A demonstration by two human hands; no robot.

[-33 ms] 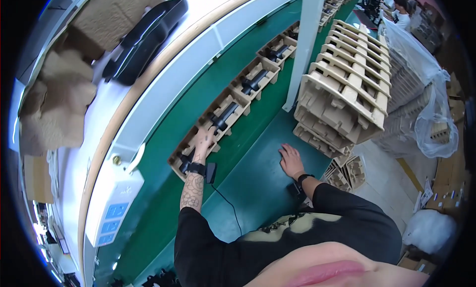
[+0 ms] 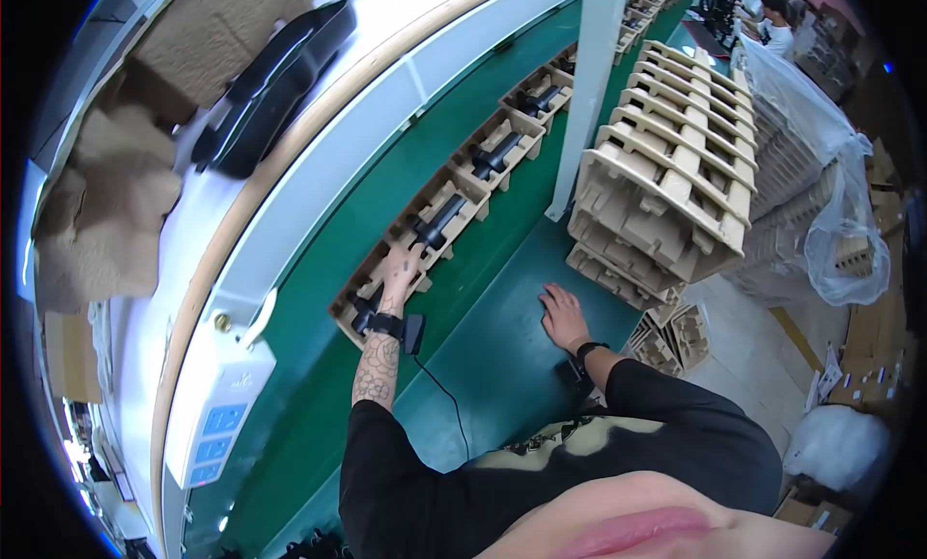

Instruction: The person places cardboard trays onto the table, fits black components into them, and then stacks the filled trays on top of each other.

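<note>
My left hand point(image 2: 403, 265) reaches over a row of tan moulded-pulp trays point(image 2: 470, 185) on a green surface. Its fingers bend down at the join of the two nearest trays, beside the lower end of a black cylindrical part point(image 2: 441, 222). The fingertips are partly hidden, so a grip cannot be made out. Under my left wrist, another black part point(image 2: 363, 313) lies in the nearest tray. Flat on the dark green tabletop point(image 2: 502, 313) rests my right hand point(image 2: 563, 315), fingers spread and holding nothing. Farther trays hold similar black parts point(image 2: 496, 155).
A tall stack of pulp trays point(image 2: 666, 163) stands right of a white post point(image 2: 583, 105). A cable point(image 2: 449, 400) runs from the device at my left wrist. Left are a white socket box point(image 2: 228, 405) and a black moulded shell point(image 2: 275, 91). People work far off.
The whole view has shifted very slightly. Both hands stay at nearly the same places, the left at the trays and the right on the tabletop.
</note>
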